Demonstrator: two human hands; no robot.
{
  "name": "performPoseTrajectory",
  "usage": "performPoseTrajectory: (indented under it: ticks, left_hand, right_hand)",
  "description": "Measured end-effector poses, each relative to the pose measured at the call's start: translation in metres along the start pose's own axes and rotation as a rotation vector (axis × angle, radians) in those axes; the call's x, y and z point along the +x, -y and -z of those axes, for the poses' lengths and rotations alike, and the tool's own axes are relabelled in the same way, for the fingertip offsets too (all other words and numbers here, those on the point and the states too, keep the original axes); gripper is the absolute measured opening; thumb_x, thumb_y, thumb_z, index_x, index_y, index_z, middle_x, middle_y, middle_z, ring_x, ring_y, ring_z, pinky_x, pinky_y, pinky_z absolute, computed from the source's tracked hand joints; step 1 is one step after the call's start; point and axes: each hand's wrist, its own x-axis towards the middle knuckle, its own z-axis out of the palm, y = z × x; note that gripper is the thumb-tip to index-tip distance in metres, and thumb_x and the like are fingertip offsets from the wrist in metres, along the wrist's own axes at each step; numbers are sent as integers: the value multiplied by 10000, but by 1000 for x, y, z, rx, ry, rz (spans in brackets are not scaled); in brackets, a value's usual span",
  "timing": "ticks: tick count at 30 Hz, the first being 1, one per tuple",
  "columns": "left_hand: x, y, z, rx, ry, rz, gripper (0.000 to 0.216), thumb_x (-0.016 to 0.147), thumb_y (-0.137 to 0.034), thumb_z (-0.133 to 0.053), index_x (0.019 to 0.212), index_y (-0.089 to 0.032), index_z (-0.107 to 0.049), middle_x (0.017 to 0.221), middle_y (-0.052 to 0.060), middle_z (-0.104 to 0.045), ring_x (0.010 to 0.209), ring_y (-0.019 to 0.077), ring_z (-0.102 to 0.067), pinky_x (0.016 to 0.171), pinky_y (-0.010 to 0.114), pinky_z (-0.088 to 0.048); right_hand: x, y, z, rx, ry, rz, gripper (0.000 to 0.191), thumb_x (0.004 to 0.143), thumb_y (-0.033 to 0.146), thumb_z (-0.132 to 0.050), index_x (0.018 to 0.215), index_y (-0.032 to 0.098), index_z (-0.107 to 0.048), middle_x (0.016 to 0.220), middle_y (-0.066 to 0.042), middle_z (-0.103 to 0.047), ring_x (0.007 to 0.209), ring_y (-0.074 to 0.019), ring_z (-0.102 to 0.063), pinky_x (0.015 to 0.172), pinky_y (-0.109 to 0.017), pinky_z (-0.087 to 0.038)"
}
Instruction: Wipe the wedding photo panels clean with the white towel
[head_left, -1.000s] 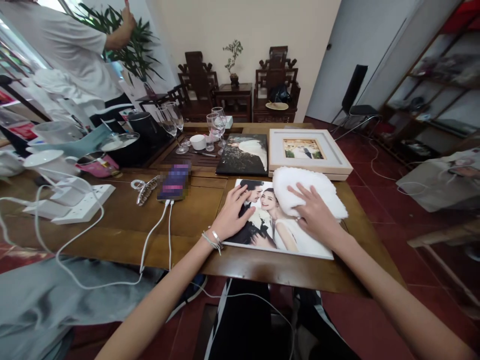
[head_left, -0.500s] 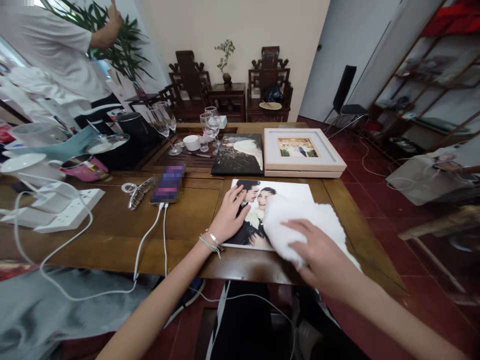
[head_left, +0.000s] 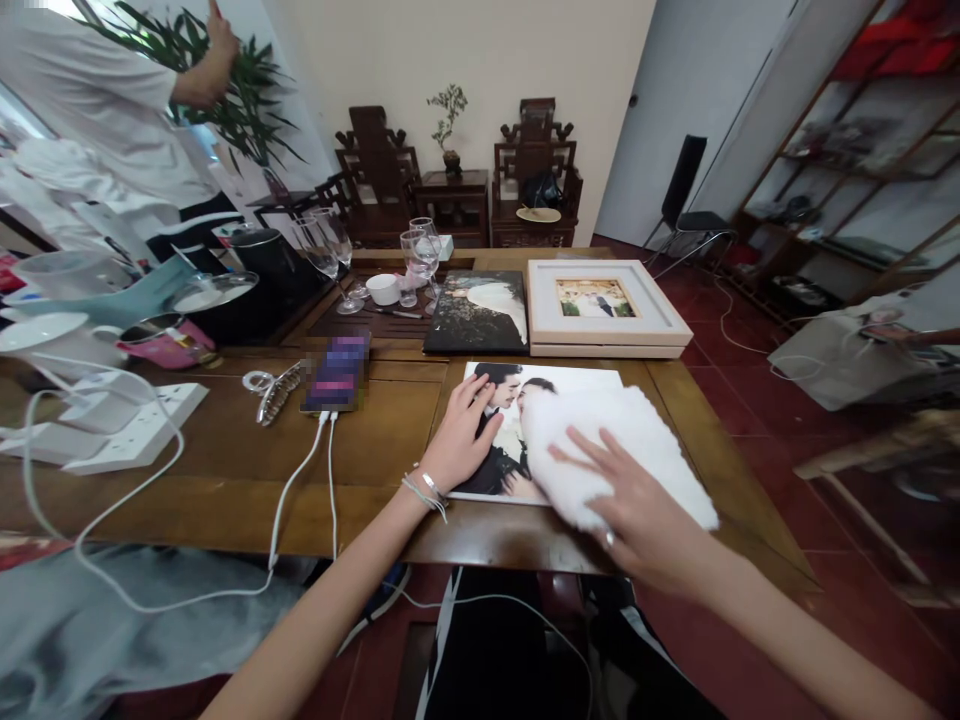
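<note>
A white photo panel with a printed picture of a couple lies flat near the front edge of the table. My left hand rests on its left side, fingers stretched out, a thin bracelet and cords at the wrist. A fluffy white cloth covers the panel's right part and reaches past it onto the table. On top of the cloth lies my right hand, its fingers spread and pressing down. Part of the picture and the panel's right edge are hidden under the cloth.
Behind the panel are a dark photo panel and a pale framed photo. To the left lie a phone on white cables, a hair claw and a power strip. Glasses stand farther back. A person is at the far left.
The white cloth has shifted slightly left and up over the picture, covering more of it. My right hand's fingers have spread out flatter on the cloth. My left hand stays in place.
</note>
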Motion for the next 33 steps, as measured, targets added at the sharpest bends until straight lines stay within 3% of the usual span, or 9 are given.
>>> performPoseTrajectory:
  ticks: [3,5,10,15,18,23,26,29,33]
  left_hand:
    - [0,-1,1,-3,-2,-14,430,960,-329,-439,1352,-156,-478,1455,155,-428,1398,282,-314,1157,517,-286]
    - [0,-1,1,4,4,-15,430,960,-329,-440,1353,-160,-477,1456,153,-428,1400,283,-311,1155,519,-289]
    - [2,1,3,24,30,-26,446,957,-342,-446,1354,-143,-480,1461,162,-421,1397,287,-310,1160,514,-280]
    - [2,1,3,11,11,-24,435,951,-343,-463,1356,-185,-479,1459,141,-430,1387,278,-330,1153,522,-287]
    - [1,0,2,5,7,-5,435,952,-342,-465,1352,-173,-482,1459,140,-431,1388,270,-328,1162,503,-279]
    - [1,-1,1,-15,-18,-6,435,947,-337,-469,1351,-175,-478,1443,142,-454,1383,272,-340,1151,519,-291]
    - [2,0,0,-18,-13,-9,439,950,-339,-461,1354,-169,-474,1441,147,-456,1384,275,-339,1150,524,-291]
    - [2,1,1,-18,0,-12,446,952,-339,-455,1361,-161,-464,1449,150,-445,1389,276,-332,1154,524,-285]
    - [3,1,4,-16,19,-14,461,941,-333,-479,1370,-166,-451,1460,151,-435,1397,269,-330,1162,515,-276]
  right_hand:
    - [-13,27,5,32,66,47,261,646,63,-569,827,193,-704,1499,-66,-396,1433,-361,-192,1123,-681,-205]
    - [-10,25,7,39,94,47,251,654,76,-578,832,198,-707,1492,-59,-407,1425,-349,-231,1129,-652,-235]
    - [23,-45,8,-53,-14,-42,114,774,134,-588,771,170,-696,1419,-123,-500,1379,-340,-348,1104,-625,-309]
    - [31,-105,6,-114,-188,-174,209,882,246,-551,737,158,-674,1353,-212,-545,1315,-331,-451,1082,-589,-369]
    - [14,-87,4,-117,-187,-160,182,836,190,-563,677,158,-647,1376,-223,-519,1318,-346,-443,1093,-597,-347]
    - [-25,0,-2,-20,-98,-46,192,634,56,-523,701,188,-646,1441,-108,-482,1415,-341,-268,1116,-656,-258]
    - [-31,30,-5,28,-29,45,198,591,79,-542,704,194,-657,1484,-75,-428,1427,-357,-222,1126,-666,-217]
    - [-14,18,-5,41,-5,77,185,624,94,-558,721,200,-675,1452,-68,-472,1412,-336,-278,1124,-640,-252]
    - [24,-38,-1,-27,-78,-28,121,779,143,-571,748,181,-681,1388,-145,-530,1333,-314,-430,1088,-595,-346]
